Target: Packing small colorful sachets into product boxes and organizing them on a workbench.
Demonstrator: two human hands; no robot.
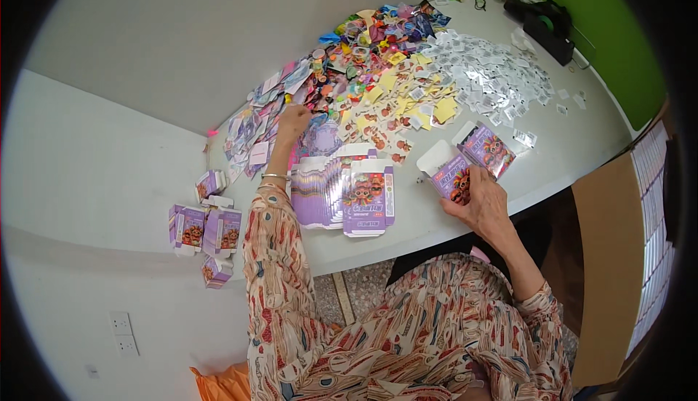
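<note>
My right hand [476, 201] holds a purple box [452, 177] at three o'clock. Squeezing could crush it (left hand [294, 120]: can't tell).

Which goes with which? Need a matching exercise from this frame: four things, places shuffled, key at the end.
Things:
1. Left hand
2. Right hand
3. Fanned purple cartons
4. Orange bag

Places:
A. On a purple box with a white flap
B. At the picture's bottom edge, on the left
C. At the heap of small colourful items
D. In an overlapping row on the table

Pairs: 1-C, 2-A, 3-D, 4-B
</note>
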